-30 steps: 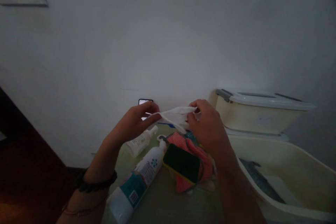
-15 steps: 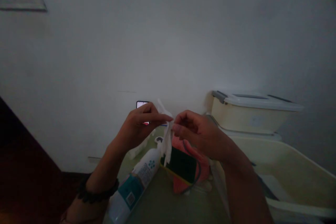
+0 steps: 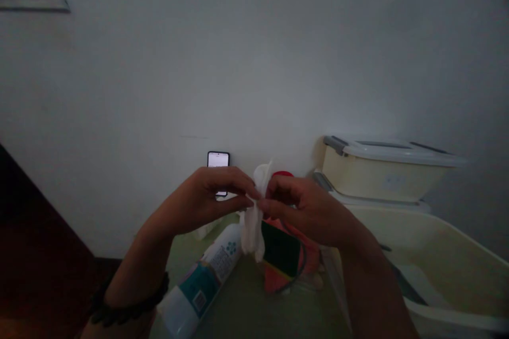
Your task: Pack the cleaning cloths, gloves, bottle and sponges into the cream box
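Observation:
My left hand (image 3: 204,201) and my right hand (image 3: 304,206) meet in front of me, both pinching a thin white wipe (image 3: 253,222) that hangs folded between the fingertips. Below the hands a white pump bottle (image 3: 201,286) with a teal label lies on its side on the greenish table (image 3: 242,312). Right of it sits a dark sponge with a yellow edge (image 3: 281,254) on a pink-orange net cloth (image 3: 308,257). A black beaded bracelet circles my left wrist.
A lit phone (image 3: 218,161) leans against the white wall. At the right stands a cream basin (image 3: 445,254), with a lidded cream storage box (image 3: 392,169) behind it. A small red cap (image 3: 282,174) shows above my right hand. Dark floor lies at the left.
The wipe was stretched out flat between the hands; the hands have come together and it now hangs doubled from the fingertips. The view has shifted a little.

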A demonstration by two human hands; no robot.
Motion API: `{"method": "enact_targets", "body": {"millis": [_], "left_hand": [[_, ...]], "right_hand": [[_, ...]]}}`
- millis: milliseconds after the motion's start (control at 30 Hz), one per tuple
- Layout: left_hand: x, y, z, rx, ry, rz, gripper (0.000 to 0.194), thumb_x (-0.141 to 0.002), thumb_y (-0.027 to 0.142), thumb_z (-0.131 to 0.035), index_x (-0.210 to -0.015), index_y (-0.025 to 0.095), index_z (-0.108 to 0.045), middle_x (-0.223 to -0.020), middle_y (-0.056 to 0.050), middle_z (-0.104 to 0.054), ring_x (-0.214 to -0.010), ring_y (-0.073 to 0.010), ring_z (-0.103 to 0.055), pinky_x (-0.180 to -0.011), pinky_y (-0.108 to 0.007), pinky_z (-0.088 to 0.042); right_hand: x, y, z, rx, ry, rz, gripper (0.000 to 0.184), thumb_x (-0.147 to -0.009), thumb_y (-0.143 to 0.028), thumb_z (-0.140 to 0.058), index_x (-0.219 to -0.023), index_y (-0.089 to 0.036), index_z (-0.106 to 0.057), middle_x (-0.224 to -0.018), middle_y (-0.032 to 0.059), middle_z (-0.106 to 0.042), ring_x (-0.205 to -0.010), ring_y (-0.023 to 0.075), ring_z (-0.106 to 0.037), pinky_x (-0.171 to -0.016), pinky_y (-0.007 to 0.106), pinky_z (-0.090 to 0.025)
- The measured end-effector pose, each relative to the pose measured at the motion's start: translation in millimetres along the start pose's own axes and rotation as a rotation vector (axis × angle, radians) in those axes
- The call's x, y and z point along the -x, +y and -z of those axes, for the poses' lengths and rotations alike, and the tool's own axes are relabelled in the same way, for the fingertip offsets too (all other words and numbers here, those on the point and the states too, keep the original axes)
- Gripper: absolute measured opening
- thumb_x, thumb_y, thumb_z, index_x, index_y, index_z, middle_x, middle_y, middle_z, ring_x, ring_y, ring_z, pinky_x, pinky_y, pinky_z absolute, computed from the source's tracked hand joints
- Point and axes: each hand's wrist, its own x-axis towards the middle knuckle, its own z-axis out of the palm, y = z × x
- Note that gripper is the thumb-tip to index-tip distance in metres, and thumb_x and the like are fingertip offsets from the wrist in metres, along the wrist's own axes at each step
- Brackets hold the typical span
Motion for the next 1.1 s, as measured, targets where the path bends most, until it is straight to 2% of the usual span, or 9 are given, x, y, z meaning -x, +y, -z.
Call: {"method": "enact_targets", "body": {"millis": [100, 233, 367, 533, 633, 800, 867, 967, 1100], "left_hand": [[1.3, -2.0, 2.0, 0.056, -0.007, 0.06, 0.007, -0.074, 0.022, -0.065, -0.08, 0.019, -0.068, -0.081, -0.003, -0.071, -0.079, -0.0167, -0.066, -0.075, -0.029, -0.054], [3.5, -6.9, 6.3, 0.188, 0.1, 0.183, 0.009, -0.077, 0.021, -0.061, -0.083, 0.017, -0.065, -0.072, -0.001, -0.068, -0.068, -0.0138, -0.065, -0.064, -0.025, -0.055], [2.5, -12.1, 5.4, 0.343, -0.016, 0.333, 0.025, -0.088, 0.028, -0.042, -0.094, 0.017, -0.064, -0.076, -0.005, -0.067, -0.067, -0.0156, -0.065, -0.053, -0.024, -0.054], [-5.0, -14.5, -5.1, 0.178, 0.026, 0.256, 0.021, -0.085, 0.033, -0.052, -0.081, 0.016, -0.065, -0.078, -0.002, -0.065, -0.073, -0.0138, -0.061, -0.065, -0.024, -0.051], [-8.0, -16.2, -9.0, 0.149, 0.092, 0.23, 0.013, -0.08, 0.028, -0.06, -0.08, 0.015, -0.062, -0.068, 0.001, -0.06, -0.064, -0.0103, -0.056, -0.058, -0.021, -0.047], [-5.9, -19.2, -9.6, 0.238, 0.104, 0.248, 0.046, -0.077, 0.024, -0.064, -0.119, 0.021, -0.045, -0.081, 0.0, -0.06, -0.068, -0.0124, -0.059, -0.056, -0.022, -0.049], [-4.8, -19.9, -9.9, 0.258, 0.076, 0.248, 0.058, -0.077, 0.022, -0.064, -0.127, 0.026, -0.036, -0.094, -0.002, -0.059, -0.073, -0.0135, -0.061, -0.058, -0.024, -0.051], [-4.7, -21.4, -10.2, 0.22, 0.058, 0.239, 0.04, -0.079, 0.021, -0.061, -0.115, 0.023, -0.045, -0.097, -0.002, -0.056, -0.072, -0.0113, -0.06, -0.056, -0.02, -0.049], [-4.0, -22.3, -7.9, 0.16, 0.044, 0.222, 0.015, -0.081, 0.022, -0.058, -0.093, 0.018, -0.05, -0.084, 0.001, -0.053, -0.067, -0.0084, -0.054, -0.051, -0.016, -0.043]], "right_hand": [[1.0, 2.0, 3.1, 0.038, -0.027, 0.01, 0.005, -0.078, -0.021, -0.053, -0.073, -0.018, -0.053, -0.07, -0.0015, -0.054, -0.066, 0.0121, -0.051, -0.06, 0.025, -0.041], [0.7, 4.8, 8.0, 0.03, 0.099, -0.013, 0.011, -0.073, -0.014, -0.047, -0.063, -0.019, -0.047, -0.061, -0.0044, -0.044, -0.057, 0.0099, -0.042, -0.053, 0.023, -0.034], [-1.3, 6.0, 9.0, 0.0, 0.166, -0.002, 0.012, -0.071, -0.015, -0.047, -0.06, -0.019, -0.044, -0.059, -0.0049, -0.04, -0.056, 0.0098, -0.037, -0.052, 0.023, -0.031], [-0.1, 9.8, 14.2, -0.024, 0.195, -0.025, 0.011, -0.071, -0.017, -0.049, -0.061, -0.02, -0.045, -0.058, -0.0054, -0.04, -0.056, 0.01, -0.038, -0.052, 0.023, -0.03], [2.2, 13.5, 19.6, -0.02, 0.218, -0.049, 0.015, -0.072, -0.018, -0.049, -0.06, -0.02, -0.041, -0.057, -0.0065, -0.037, -0.054, 0.0092, -0.035, -0.049, 0.023, -0.027], [-0.9, 18.8, 15.9, -0.042, 0.236, -0.057, 0.012, -0.071, -0.013, -0.051, -0.075, -0.021, -0.043, -0.066, -0.0062, -0.045, -0.057, 0.0091, -0.042, -0.052, 0.022, -0.033], [-4.0, 20.6, 10.4, -0.056, 0.236, -0.057, 0.024, -0.071, -0.012, -0.052, -0.092, -0.022, -0.044, -0.075, -0.004, -0.052, -0.063, 0.0103, -0.049, -0.055, 0.023, -0.038], [-8.2, 22.0, 3.2, -0.041, 0.195, -0.058, 0.036, -0.075, -0.019, -0.056, -0.108, -0.022, -0.043, -0.083, -0.0016, -0.055, -0.066, 0.0115, -0.053, -0.054, 0.023, -0.041], [-11.2, 21.4, 0.9, 0.055, 0.16, -0.049, 0.018, -0.081, -0.03, -0.055, -0.094, -0.019, -0.054, -0.071, -0.0029, -0.053, -0.057, 0.0097, -0.049, -0.048, 0.021, -0.036]]}}
